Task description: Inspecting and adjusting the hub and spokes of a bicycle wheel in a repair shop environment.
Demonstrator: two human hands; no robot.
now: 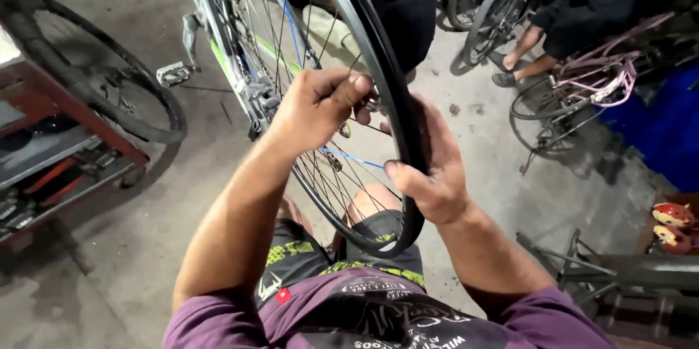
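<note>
Bicycle wheel (364,50) stood upright over the lap; left hand (320,105) pinched something small at the rim, right hand (429,167) clasped the tyre (397,87), apparently seated.

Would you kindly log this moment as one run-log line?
left hand: pinching at rim of bicycle wheel | right hand: gripping tyre edge | wheel: upright over knees | nearby: pink bicycle, another person seated
</note>
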